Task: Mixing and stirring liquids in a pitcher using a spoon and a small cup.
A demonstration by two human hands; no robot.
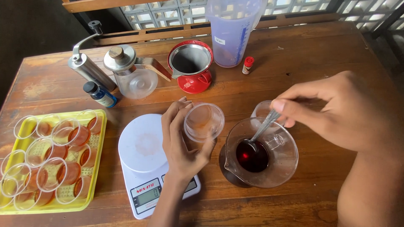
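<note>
Holding small clear plastic cup at frame centre, left hand had grip pinched round its rim, cup tilted, above worktop between white digital scale and glass server. Right hand, right of centre, grip pressed together on metal spoon; spoon bowl sat in dark red liquid inside server. Yellow tray of clear cups at lower left. Red dripper, glass carafe, hand grinder along upper left.
</note>
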